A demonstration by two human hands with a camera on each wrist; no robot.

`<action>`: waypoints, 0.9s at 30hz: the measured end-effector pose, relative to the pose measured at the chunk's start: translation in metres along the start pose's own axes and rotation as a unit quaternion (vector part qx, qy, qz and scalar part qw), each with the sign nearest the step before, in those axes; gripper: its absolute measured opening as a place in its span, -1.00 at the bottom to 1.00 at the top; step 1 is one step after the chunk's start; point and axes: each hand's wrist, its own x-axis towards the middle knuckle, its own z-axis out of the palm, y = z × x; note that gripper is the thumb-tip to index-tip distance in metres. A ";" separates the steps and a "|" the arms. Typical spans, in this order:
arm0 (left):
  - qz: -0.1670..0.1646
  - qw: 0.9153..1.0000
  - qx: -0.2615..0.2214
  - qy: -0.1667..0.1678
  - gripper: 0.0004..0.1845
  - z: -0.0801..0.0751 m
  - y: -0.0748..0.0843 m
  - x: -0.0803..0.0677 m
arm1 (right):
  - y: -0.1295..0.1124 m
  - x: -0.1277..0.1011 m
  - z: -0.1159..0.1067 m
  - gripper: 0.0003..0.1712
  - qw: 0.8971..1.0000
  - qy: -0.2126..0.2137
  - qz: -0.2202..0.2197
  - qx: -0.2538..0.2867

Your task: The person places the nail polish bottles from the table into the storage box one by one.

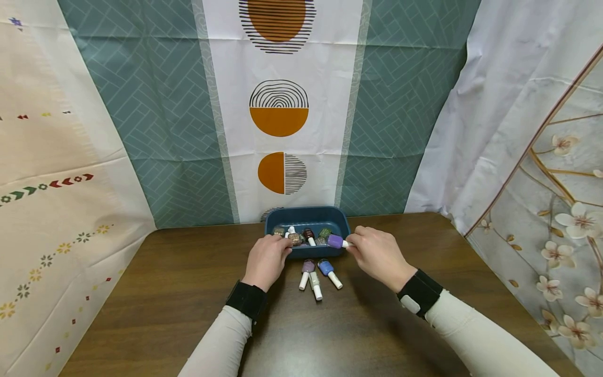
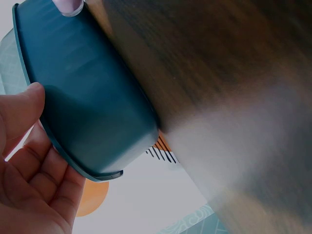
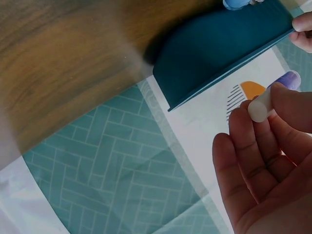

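My left hand grips the near left rim of a dark blue plastic bin, its thumb on the edge and fingers curled underneath in the left wrist view. With my right hand I pinch the white cap of a purple nail polish bottle at the bin's near right corner; its purple end points left over the bin. Inside the bin lie several nail polish bottles, among them a dark red one, a green glittery one and a brown glittery one.
On the brown wooden table, just in front of the bin, lie a mauve bottle, a blue bottle and a pale one, caps toward me. A patterned curtain hangs right behind the bin.
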 end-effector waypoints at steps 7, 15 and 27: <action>0.002 1.000 -0.001 0.003 -0.92 0.000 0.000 -0.001 | 0.001 0.015 0.007 -0.87 1.000 -0.017 0.017 0.000; -0.003 1.000 -0.002 -0.003 -0.92 0.000 -0.001 -0.001 | 0.003 0.031 0.018 -0.89 0.999 -0.035 0.029 -0.014; -0.008 1.000 -0.001 -0.009 -0.90 0.001 -0.001 0.000 | 0.006 0.045 0.033 -0.95 0.998 -0.042 0.026 -0.031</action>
